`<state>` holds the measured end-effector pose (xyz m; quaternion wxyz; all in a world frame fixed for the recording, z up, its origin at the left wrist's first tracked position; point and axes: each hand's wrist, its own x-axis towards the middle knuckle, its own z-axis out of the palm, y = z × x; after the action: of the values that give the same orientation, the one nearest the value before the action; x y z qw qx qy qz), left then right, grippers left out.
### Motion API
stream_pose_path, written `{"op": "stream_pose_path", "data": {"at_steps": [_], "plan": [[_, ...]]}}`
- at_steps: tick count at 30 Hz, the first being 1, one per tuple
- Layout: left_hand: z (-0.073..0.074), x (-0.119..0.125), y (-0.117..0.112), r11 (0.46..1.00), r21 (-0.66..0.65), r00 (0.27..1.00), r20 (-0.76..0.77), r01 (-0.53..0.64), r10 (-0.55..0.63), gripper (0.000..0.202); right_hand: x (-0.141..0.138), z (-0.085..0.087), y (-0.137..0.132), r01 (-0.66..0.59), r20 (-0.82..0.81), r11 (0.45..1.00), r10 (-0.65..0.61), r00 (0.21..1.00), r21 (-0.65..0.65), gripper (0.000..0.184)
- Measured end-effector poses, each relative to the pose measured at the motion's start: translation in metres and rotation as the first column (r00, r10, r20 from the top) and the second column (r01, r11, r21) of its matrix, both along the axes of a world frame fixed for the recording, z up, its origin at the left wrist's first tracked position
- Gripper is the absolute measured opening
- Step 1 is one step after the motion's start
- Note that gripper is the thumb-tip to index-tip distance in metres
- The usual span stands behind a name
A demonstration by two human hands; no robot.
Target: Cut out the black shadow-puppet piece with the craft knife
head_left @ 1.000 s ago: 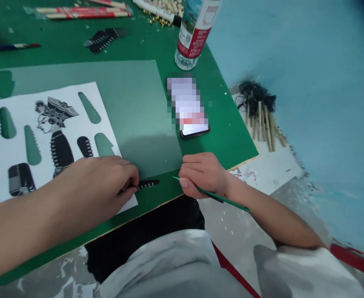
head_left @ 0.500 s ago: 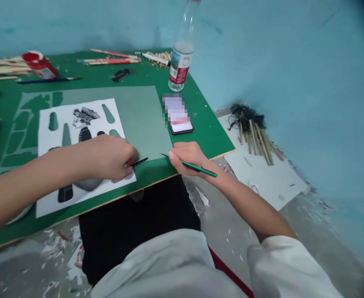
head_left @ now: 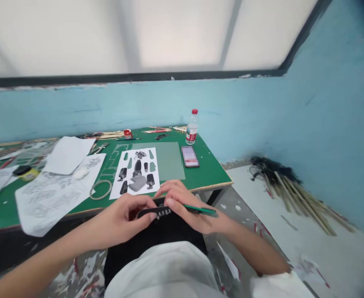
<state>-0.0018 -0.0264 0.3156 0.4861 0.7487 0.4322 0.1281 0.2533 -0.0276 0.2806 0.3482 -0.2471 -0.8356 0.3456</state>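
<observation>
Both of my hands are raised off the table, over my lap. My left hand (head_left: 124,219) pinches a small black cut-out strip with white marks (head_left: 153,212). My right hand (head_left: 184,207) touches the same strip with its fingertips and grips a thin green tool (head_left: 200,210) that points right. Behind them on the green table (head_left: 206,176) lies a white printed sheet (head_left: 136,171) with black figure parts and several cut-out holes, on a grey-green cutting mat (head_left: 169,159).
A phone (head_left: 190,156) lies right of the mat, with a water bottle (head_left: 192,127) behind it. Loose papers (head_left: 54,186), a tape ring (head_left: 100,189) and a red-capped jar (head_left: 127,133) lie to the left. Bamboo sticks (head_left: 296,190) lie on the floor by the blue wall.
My head has lifted, so the whole table and wall show. Both hands have come off the table toward my lap, bringing the black strip with them; the right hand now touches it.
</observation>
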Motion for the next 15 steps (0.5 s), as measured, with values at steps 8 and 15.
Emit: {"op": "stream_pose_path", "data": {"at_steps": [8,15], "plan": [[0.034,0.006,-0.032,0.971,0.165,0.983,0.092,-0.171,0.158,0.050,-0.020,-0.003,-0.038,0.109,-0.227,0.945,-0.039,0.973,0.308,0.021],[0.007,0.009,-0.059,0.959,0.195,0.977,0.109,-0.204,0.186,0.066,-0.022,-0.018,-0.081,0.190,-0.110,0.963,-0.171,0.979,0.189,0.018]]}}
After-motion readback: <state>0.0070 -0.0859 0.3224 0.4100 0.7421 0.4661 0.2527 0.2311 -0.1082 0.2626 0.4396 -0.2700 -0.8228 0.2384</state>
